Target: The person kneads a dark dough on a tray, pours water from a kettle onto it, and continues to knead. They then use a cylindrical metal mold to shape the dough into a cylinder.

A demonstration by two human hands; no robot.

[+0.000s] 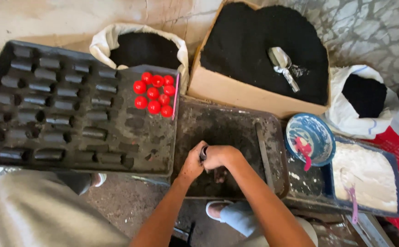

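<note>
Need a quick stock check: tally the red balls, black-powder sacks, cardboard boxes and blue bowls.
red balls: 10
sacks of black powder: 2
cardboard box: 1
blue bowl: 1
Total: 14

**Small floor-level workshop, hand production**

Rough, stained concrete floor (382, 32) serves as the work surface; the person sits low over it. A cardboard box (254, 91) heaped with black powder holds a metal scoop (282, 66). Two white sacks (105, 43) of the same dark powder stand open. A black tray (162, 155) carries rows of dark pressed cylinders (48, 75) and a cluster of red caps (154, 93). A blue tub (398, 212) holds white powder. Everything soot-grimed: craft manufacture, not domestic.
</note>
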